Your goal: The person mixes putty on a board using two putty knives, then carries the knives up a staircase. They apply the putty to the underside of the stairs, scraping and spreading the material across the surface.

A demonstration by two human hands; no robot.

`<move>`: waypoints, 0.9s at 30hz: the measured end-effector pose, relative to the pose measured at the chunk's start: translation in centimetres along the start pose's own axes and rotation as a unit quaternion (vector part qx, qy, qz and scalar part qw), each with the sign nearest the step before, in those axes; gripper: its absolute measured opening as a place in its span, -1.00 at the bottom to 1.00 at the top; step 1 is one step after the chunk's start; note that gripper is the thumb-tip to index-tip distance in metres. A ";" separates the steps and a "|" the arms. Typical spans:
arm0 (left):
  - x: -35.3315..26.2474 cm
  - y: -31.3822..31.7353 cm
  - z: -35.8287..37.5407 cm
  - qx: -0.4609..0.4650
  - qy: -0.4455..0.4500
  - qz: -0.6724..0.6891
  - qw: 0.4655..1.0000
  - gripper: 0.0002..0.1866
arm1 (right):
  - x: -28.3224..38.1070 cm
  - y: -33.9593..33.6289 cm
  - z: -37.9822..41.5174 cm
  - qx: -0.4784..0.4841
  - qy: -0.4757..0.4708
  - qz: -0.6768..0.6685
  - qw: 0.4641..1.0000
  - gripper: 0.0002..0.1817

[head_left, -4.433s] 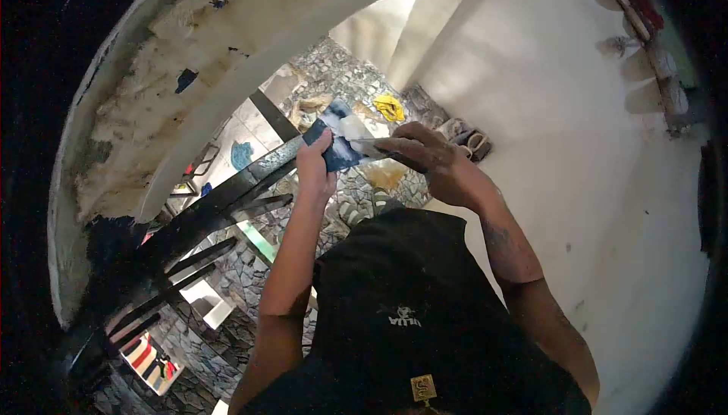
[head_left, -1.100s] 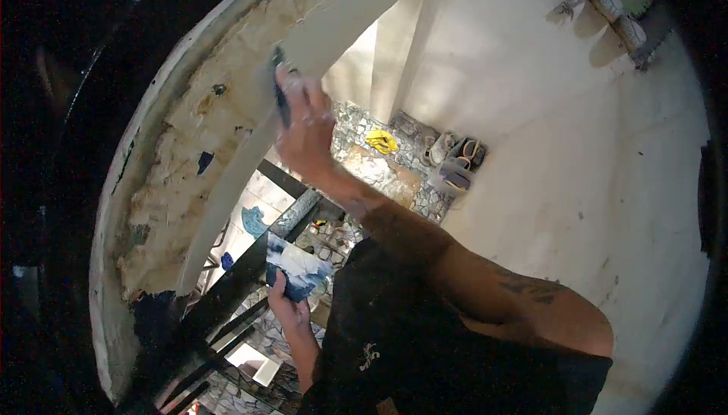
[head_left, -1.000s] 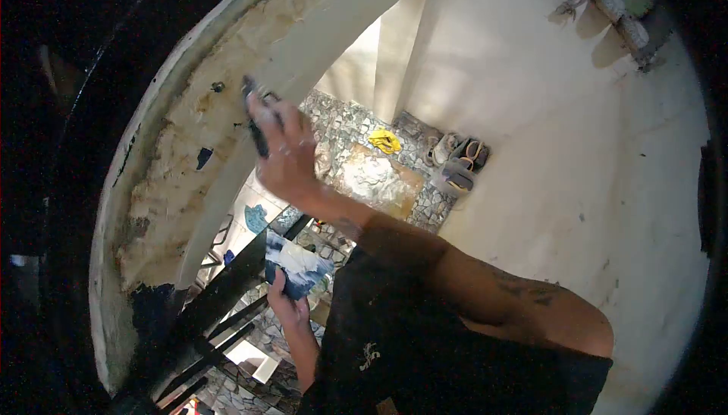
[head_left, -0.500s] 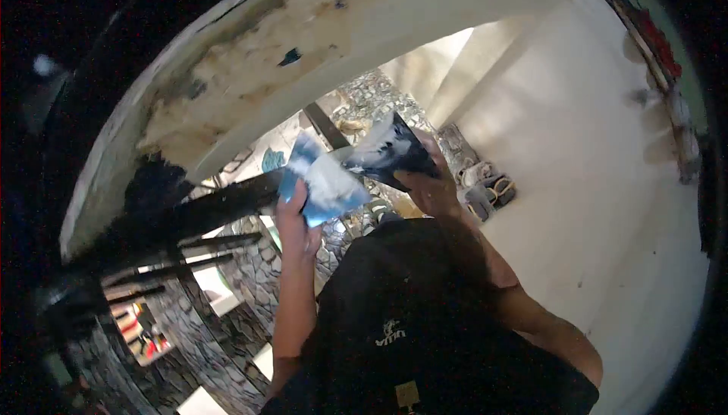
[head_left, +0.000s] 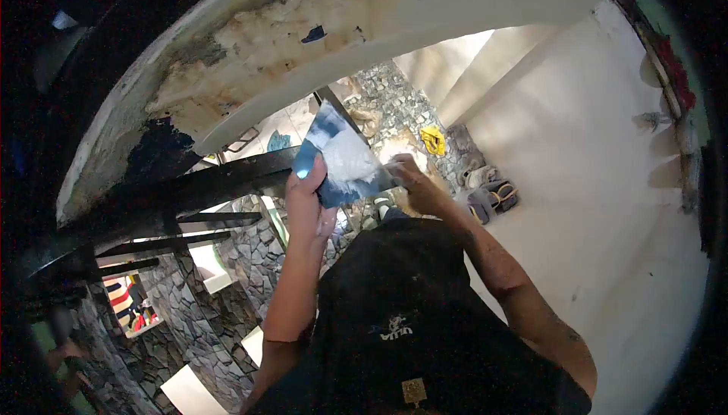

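My left hand (head_left: 307,191) grips a bluish flat blade (head_left: 315,153), its thumb on the near face. A thick smear of white paste (head_left: 350,159) covers much of that face. Close to the blade's right edge is my right hand (head_left: 415,184), its fingers closed round a second blade (head_left: 388,181) of which only a thin greyish part shows, almost edge-on. The two blades meet or overlap there; exact contact cannot be made out.
A stained, peeling curved wall edge (head_left: 250,55) arches above. Dark beams (head_left: 227,184) cross at the left over stone paving (head_left: 182,305). To the right stand a pale wall (head_left: 561,157) and, below, grey shoes or bags (head_left: 493,199). A yellow item (head_left: 433,140) lies beyond my right hand.
The dark triangular blade in my right hand has turned from broadside to nearly edge-on. My right hand has moved slightly left, towards the paste. The yellow item now shows.
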State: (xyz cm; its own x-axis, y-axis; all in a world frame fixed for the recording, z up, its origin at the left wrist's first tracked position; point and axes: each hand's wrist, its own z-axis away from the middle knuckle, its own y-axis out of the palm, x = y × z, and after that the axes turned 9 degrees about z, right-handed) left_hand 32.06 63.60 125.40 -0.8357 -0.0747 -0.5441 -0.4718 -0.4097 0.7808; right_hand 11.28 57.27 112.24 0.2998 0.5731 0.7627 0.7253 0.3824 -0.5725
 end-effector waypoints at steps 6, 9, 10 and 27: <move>2.0 -1.3 -0.7 -0.102 0.208 -0.274 0.933 -0.72 | 9.1 -7.7 -2.8 -0.039 0.014 0.051 0.998 -0.34; 4.6 -2.9 -1.1 -0.150 0.278 -0.549 0.774 -0.56 | 12.6 -7.7 -3.7 0.043 -0.072 0.153 0.985 -0.23; 6.7 -4.9 -1.7 -0.172 0.327 -0.644 0.670 -0.52 | 11.3 -6.8 -3.6 0.025 -0.124 0.196 0.972 -0.23; 4.2 -11.7 -1.3 -0.157 0.104 -0.353 0.917 -0.66 | 10.0 -8.7 -4.4 0.216 0.263 -0.139 0.930 -0.45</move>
State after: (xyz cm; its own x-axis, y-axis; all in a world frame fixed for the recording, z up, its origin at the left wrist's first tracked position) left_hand 34.48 66.91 113.58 -0.2669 0.1510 -0.9518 -0.7423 -0.6621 0.1030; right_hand 10.67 56.44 126.20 0.4824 0.0175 0.8758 0.5383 0.7829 -0.3121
